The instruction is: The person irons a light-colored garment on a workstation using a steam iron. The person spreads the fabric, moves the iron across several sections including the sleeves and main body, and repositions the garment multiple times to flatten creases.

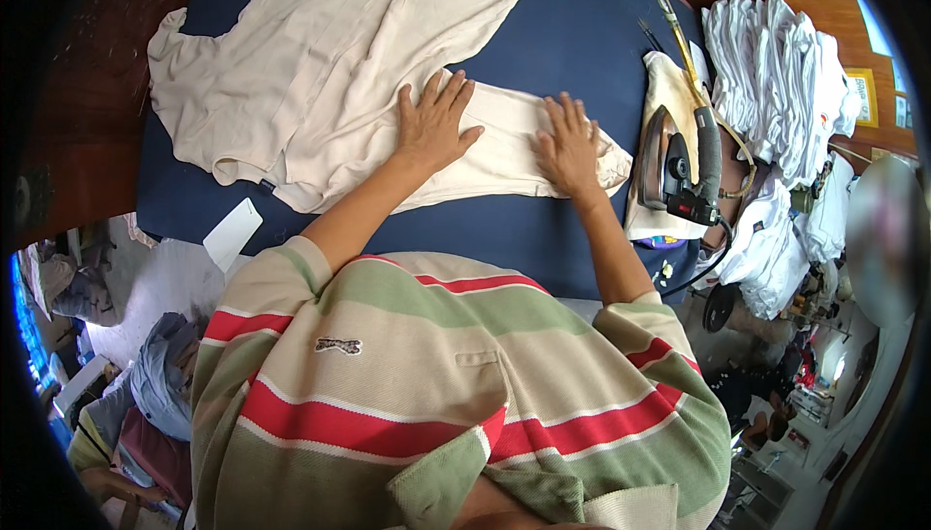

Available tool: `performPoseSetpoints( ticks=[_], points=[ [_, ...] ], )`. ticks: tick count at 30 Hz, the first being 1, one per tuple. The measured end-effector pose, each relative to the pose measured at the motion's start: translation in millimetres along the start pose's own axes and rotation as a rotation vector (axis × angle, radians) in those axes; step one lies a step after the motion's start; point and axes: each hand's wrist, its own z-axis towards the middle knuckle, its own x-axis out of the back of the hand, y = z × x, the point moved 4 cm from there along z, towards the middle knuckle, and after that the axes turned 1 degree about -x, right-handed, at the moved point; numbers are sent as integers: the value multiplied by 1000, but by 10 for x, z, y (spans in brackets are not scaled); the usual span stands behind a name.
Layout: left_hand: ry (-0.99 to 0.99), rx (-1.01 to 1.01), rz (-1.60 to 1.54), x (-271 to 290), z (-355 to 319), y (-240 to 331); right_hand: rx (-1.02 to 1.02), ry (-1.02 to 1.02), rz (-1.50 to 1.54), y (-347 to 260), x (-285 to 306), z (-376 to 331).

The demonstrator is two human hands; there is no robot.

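Note:
A cream long-sleeved shirt (281,74) lies spread over a dark blue padded ironing table (572,16), its body to the left and one sleeve stretched out to the right. My left hand (435,125) rests flat near the upper part of that sleeve, fingers spread. Close to the cuff, my right hand (569,145) presses on the cloth with its fingers apart. Just right of the cuff, an electric iron (669,166) with a grey handle stands on a folded cream cloth (662,84). Neither hand touches the iron.
White folded garments (776,84) are piled at the right beyond the table. A yellowish hose (679,35) and a black cord (713,260) run to the iron. A white card (233,231) sits at the table's near left edge. Grey-blue clothes (163,375) are heaped lower left.

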Motion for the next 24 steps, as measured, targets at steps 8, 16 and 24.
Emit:
performPoseSetpoints(
  ticks=[8, 16, 24],
  points=[
    [-35, -350, -146, 173, -477, 570, -667, -5, -292, 1805, 1247, -3],
    [-78, -510, -195, 34, -618, 563, -731, -192, 351, 2421, 1085, 7],
    [346, -92, -292, 413, 202, -465, -21, -324, 176, -81, 1435, 563]
  ],
)
